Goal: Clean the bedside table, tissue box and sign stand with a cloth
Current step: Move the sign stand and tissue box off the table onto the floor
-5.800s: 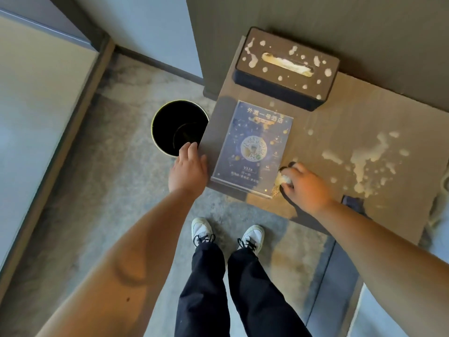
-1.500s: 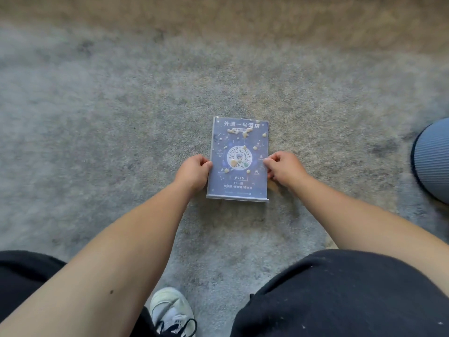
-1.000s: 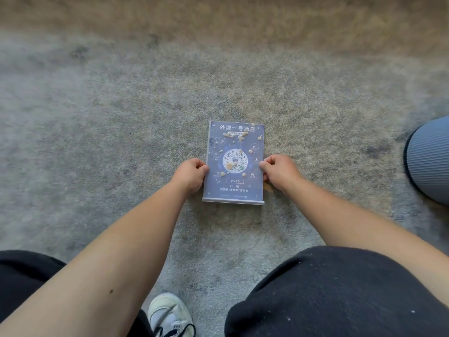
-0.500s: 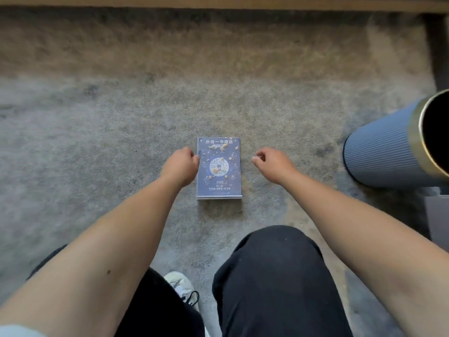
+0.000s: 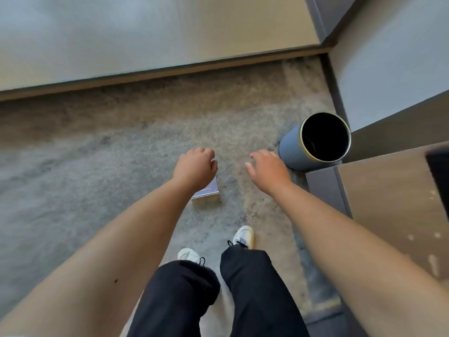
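Observation:
The blue sign stand [image 5: 207, 192] lies on the grey carpet, apart from the bedside table. My left hand [image 5: 195, 166] hovers over it and hides most of it; the fingers are loosely curled and hold nothing. My right hand [image 5: 266, 167] is to the right of the sign, fingers spread and empty. The brown bedside table [image 5: 388, 203] is at the right edge, with pale splashes on its top. A dark corner of the tissue box [image 5: 440, 173] shows at the table's far right. No cloth is in view.
A blue ribbed waste bin [image 5: 315, 142] with a gold rim stands on the carpet beside the table's corner, close to my right hand. A wall and skirting run along the top. My legs and white shoes [image 5: 243, 235] are below.
I carried the sign stand from the table down to the carpet and let go with both hands. Since then the view has risen, and the bin and table have come into sight.

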